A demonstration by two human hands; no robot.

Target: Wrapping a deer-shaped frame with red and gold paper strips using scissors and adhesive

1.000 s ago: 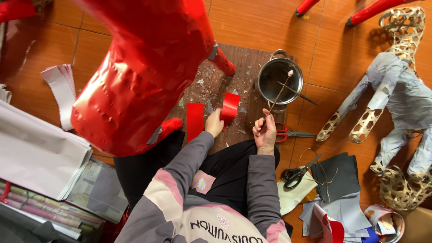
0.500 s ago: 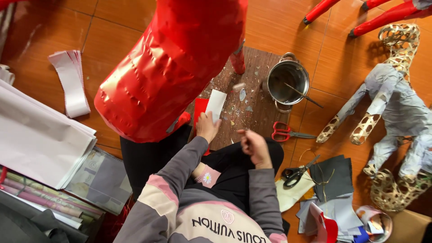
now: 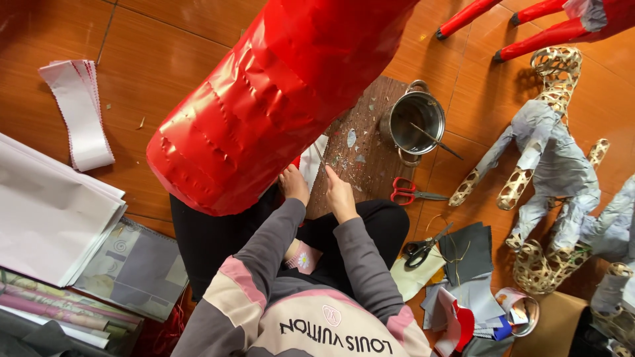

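A: Where is the white paper strip?
B: On the floor at the near edge of the dark wooden board, just under the big red paper-covered figure. Its long axis runs away from the person, slightly rightward.

A: Hands?
B: Left hand sits on the strip's near end, fingers closed on it as far as I can tell. Right hand is just right of it, fingers pinched together on a thin brush stick angled up-left over the strip.

A: Which hand is nearer?
B: The left, touching. The stick tip lies beside the strip; contact unclear.

A: Surroundings?
B: Round steel pot beyond the board, red-handled scissors to the right.
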